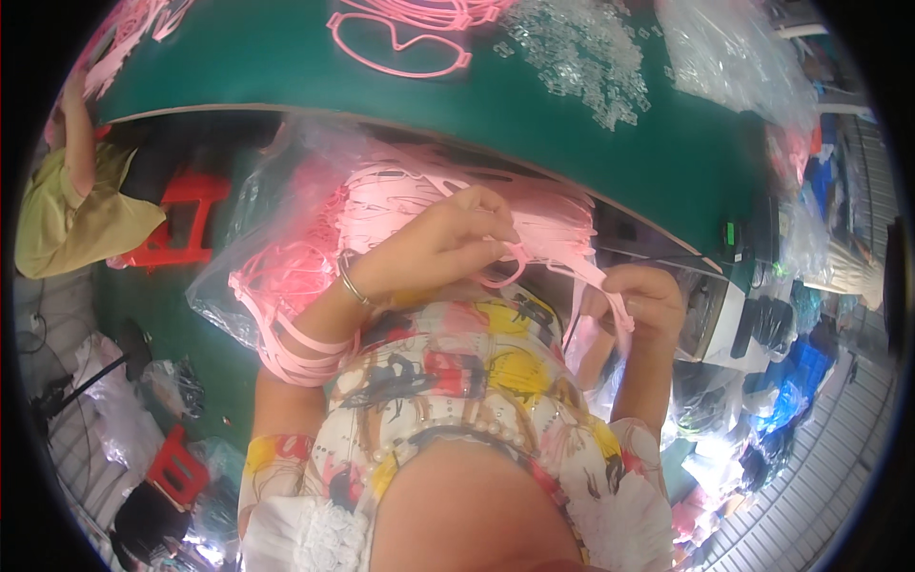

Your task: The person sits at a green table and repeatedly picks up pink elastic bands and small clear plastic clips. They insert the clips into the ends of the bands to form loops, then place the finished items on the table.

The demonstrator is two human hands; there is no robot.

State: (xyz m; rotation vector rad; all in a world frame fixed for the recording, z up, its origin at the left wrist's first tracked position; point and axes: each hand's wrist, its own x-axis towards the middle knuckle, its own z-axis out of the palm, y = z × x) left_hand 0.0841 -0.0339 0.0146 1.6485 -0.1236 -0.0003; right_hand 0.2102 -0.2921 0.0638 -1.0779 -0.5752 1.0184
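Note:
My left hand [456, 236] is closed in a pinch on a thin pink strap [510, 272] that curls down below its fingertips. To its right, my right hand [648, 297] grips a flat pink strap end [583, 267], whose tip hangs past the fingers. Under and beyond both hands lies a thick stack of pink straps [391, 205] in front of me, below the table edge. Several pink strap loops [305, 355] hang around my left forearm, near a metal bangle [351, 278]. Whether both hands hold the same strap I cannot tell.
A green table [238, 62] spans the far side. On it lie a pink goggle frame [400, 71], a heap of small clear pieces [596, 67] and a clear plastic bag [729, 57]. Red stools [195, 214] and a person in a yellow-green shirt [71, 210] are at left.

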